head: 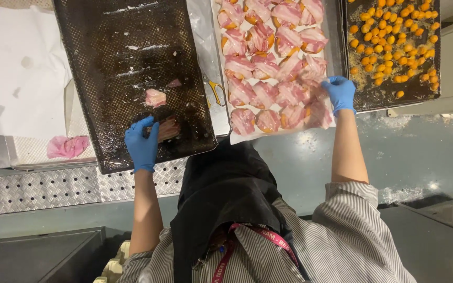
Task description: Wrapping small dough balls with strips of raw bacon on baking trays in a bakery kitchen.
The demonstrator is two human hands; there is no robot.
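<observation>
Gripping one bacon slice with gloved left hand on near dark tray; second loose slice just beyond. Gloved right hand touching bacon-wrapped pieces, grip unclear; uncountable, overlapping.

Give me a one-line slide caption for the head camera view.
Blue-gloved left hand on dark baking tray; right hand at bacon-wrapped pieces.

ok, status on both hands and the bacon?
Left hand on bacon strip, dark tray. Right hand at wrapped pieces. Nothing blocking.
</observation>
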